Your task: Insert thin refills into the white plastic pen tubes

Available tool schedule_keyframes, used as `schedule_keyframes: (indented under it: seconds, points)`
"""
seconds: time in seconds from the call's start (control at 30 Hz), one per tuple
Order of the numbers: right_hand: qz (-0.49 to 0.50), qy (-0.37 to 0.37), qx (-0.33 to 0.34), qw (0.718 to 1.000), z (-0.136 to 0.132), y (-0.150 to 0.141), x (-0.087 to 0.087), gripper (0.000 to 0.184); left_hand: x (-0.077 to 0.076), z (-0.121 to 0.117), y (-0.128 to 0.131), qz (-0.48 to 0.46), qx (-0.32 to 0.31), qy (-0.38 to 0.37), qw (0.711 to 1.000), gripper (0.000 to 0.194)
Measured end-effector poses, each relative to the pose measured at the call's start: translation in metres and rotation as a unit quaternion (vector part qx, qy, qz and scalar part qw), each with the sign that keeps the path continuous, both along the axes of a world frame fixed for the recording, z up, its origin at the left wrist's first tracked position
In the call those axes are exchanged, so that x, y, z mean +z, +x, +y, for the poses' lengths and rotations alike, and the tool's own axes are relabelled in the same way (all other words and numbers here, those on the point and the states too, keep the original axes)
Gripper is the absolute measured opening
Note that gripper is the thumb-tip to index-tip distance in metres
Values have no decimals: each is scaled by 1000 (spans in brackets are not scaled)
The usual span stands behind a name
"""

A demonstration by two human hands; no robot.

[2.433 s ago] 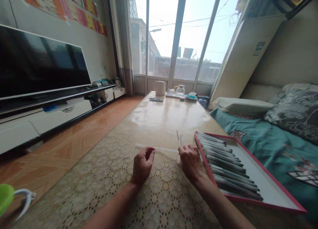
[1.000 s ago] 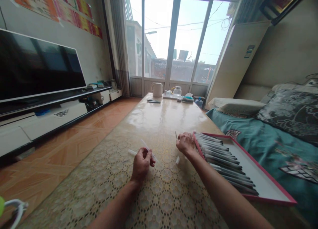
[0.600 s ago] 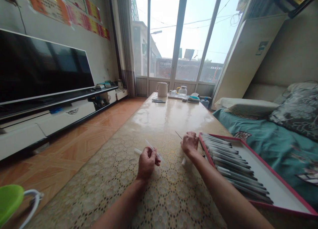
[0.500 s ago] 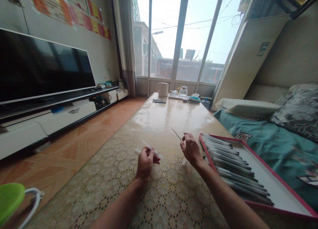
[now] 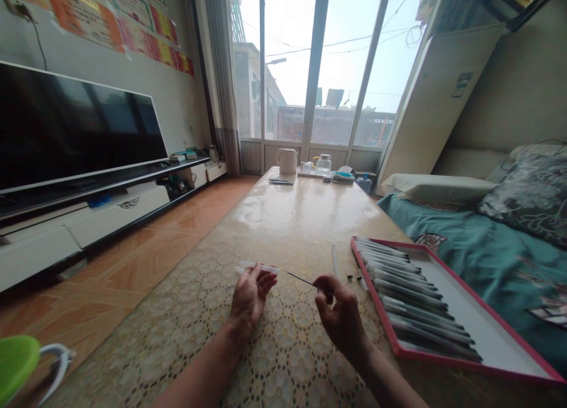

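My left hand [image 5: 248,294] is closed on a clear pen barrel [image 5: 258,267] that lies level above the lace table cover [image 5: 195,325]. My right hand [image 5: 341,313] pinches a thin dark refill [image 5: 300,278] whose far tip points into the barrel's open end. A second clear tube [image 5: 335,260] lies on the table just beyond my right hand. Two small dark bits [image 5: 353,276] lie by the red-rimmed tray [image 5: 443,361], which holds several finished pens [image 5: 411,302] in a row.
A long glossy table [image 5: 305,210] runs toward the window, with a white jug [image 5: 287,160], a glass teapot [image 5: 323,163] and small items at its far end. A television [image 5: 71,130] stands left. A teal-covered sofa [image 5: 487,260] lies right. A green cup [image 5: 18,361] shows bottom left.
My right hand came back from the tray side toward me with the thin refill and turned it level, tip at the barrel. My left hand levelled the barrel.
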State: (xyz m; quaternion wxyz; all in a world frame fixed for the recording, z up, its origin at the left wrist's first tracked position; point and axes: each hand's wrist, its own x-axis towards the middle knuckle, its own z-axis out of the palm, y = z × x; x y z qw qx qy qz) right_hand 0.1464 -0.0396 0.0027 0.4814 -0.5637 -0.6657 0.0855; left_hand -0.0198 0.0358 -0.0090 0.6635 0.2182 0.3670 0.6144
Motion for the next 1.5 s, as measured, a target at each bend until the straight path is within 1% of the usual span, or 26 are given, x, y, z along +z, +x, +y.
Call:
schedule_keyframes:
  seconds: [0.13,0.3,0.4,0.47,0.53,0.57,0.6,0.63,0.67,0.7,0.73,0.8,0.87,0.93,1.0,1.07,1.13,1.23,1.3,1.37,1.43,1.5]
  points:
    - [-2,7,10,1000,1,0,-2,13,-1,0,1,12,-17,11,1000,12]
    - [8,3,8,1000,2,-1,-5,11,2,-4,3,28,-46,27,998,10]
    - [17,-18,-1,1000,3,-2,-8,11,3,-10,7,24,-93,41,995,5]
    - [21,-30,1,999,2,-3,-7,11,3,-14,10,24,-142,41,989,5]
    - [29,-40,20,999,1,-2,-6,11,2,-16,13,27,-197,33,979,9]
    - [36,-46,32,998,1,-1,-5,13,1,-17,13,25,-217,26,975,9]
    - [41,-52,42,997,2,2,-3,17,0,-17,13,18,-223,18,974,9]
    - [40,-56,35,997,3,6,-2,21,0,-16,13,3,-214,9,977,7]
    - [28,-57,10,998,5,11,-1,25,0,-15,12,-17,-189,-1,982,5]
    - [0,-55,-31,998,7,18,-1,27,0,-13,10,-40,-156,-12,987,5]
    - [-42,-50,-87,994,10,25,-1,27,1,-12,9,-63,-124,-22,990,8]
    - [-166,-42,-182,968,15,42,-1,20,4,-9,7,-95,-79,-39,992,13]
    - [-263,-49,-233,935,19,55,-4,20,6,-8,6,-109,-66,-50,991,15]
    - [-321,-64,-260,908,21,63,-7,25,6,-8,6,-110,-71,-51,990,14]
    - [-359,-83,-274,888,22,65,-11,27,4,-9,6,-105,-78,-48,990,13]
    - [-385,-104,-272,876,24,63,-14,28,1,-9,7,-96,-84,-44,991,11]
    - [-392,-122,-264,873,26,62,-16,27,-1,-10,7,-84,-94,-38,991,10]
    - [-368,-110,-259,886,27,61,-15,25,-2,-11,8,-62,-113,-30,991,8]
    - [-329,-80,-245,908,25,59,-11,21,0,-13,9,-50,-126,-19,991,7]
    - [-256,-56,-199,944,22,54,-7,17,1,-14,9,-42,-138,-5,990,7]
    - [-150,-58,-129,978,19,46,-6,15,1,-15,10,-33,-143,6,989,7]
    - [-40,-76,-60,995,16,35,-7,14,0,-15,11,-24,-145,10,989,8]
